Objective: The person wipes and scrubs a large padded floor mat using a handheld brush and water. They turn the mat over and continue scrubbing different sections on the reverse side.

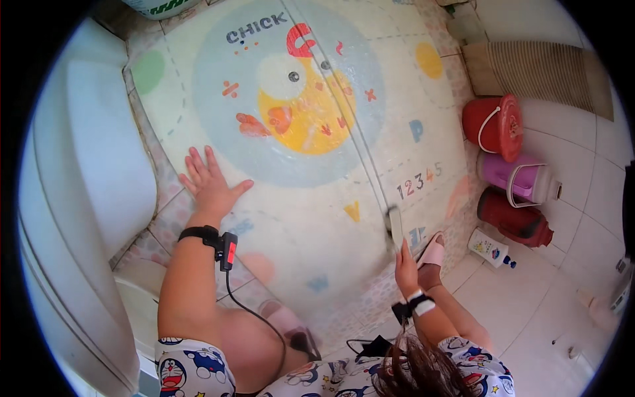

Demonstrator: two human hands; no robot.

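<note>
Nearest: hair across part of a printed sleeve, both cut off by the lower edge. Thin cable from the left wrist's black box, far end lost behind the thigh. One pink sandal plain beside the right forearm; the other partly covered by the leg.

Left hand: fingers spread wide, palm down on the mat's left margin. Right hand: closed around the handle of a brush. Handle pale and slim; bristles mostly hidden beneath, only a dark fringe showing, contact hard to judge.

Brush over the lower run of the groove in the mat. Mat cream, glossy as if wet, with a yellow chick in a blue circle; groove through the chick's right side. Near edge washed out, hard to separate from the pebble-patterned floor.

Right: bottle, red flask, purple flask, lidded red bucket. Far: container cropped by the upper rim.
</note>
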